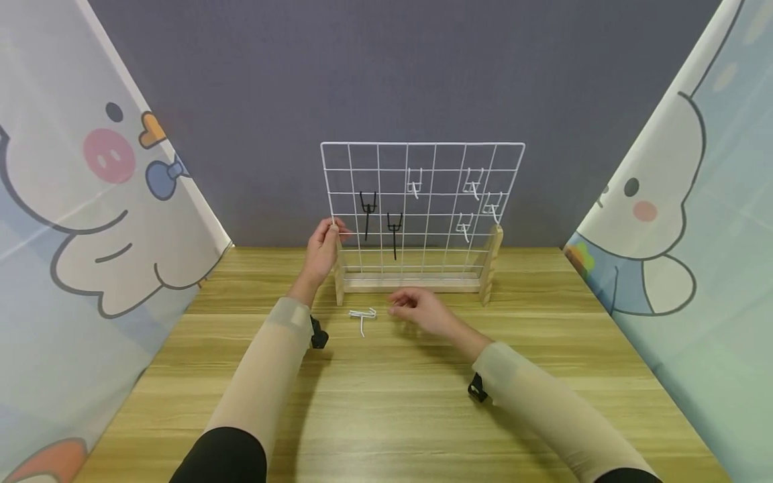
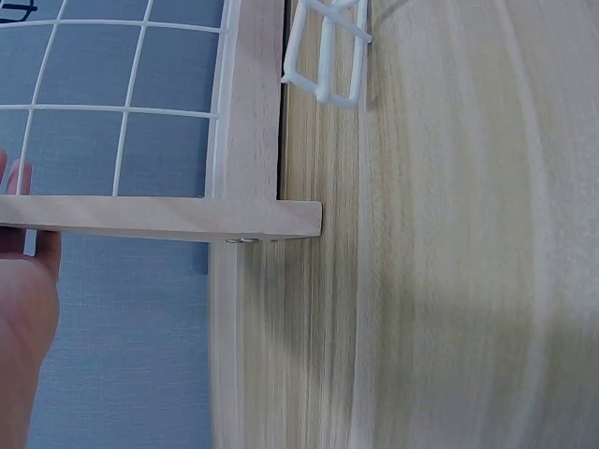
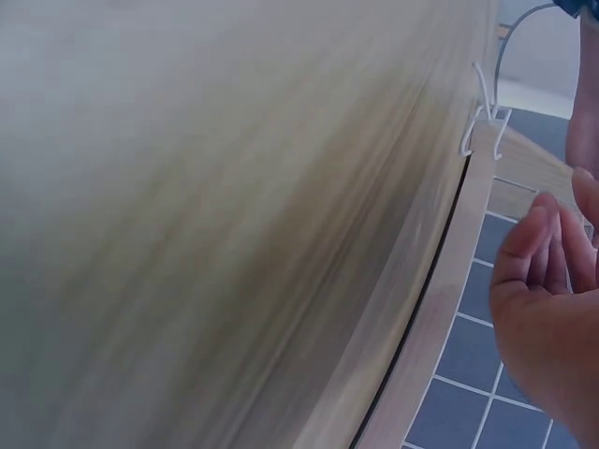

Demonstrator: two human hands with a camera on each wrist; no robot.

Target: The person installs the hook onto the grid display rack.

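Observation:
A white wire grid rack stands upright in a wooden base. My left hand grips its left edge at the top of the wooden side post; in the left wrist view the fingers reach round the post. My right hand, fingers loosely curled and holding nothing, hovers above the table in front of the base. Left of it, a loose white hook lies on the table, seen also as white wire in the left wrist view.
On the grid's left half hang two black hooks, one higher and one lower. Several white hooks hang towards its right. Behind the wooden table rises a grey panel, with cartoon-printed sheets at both sides.

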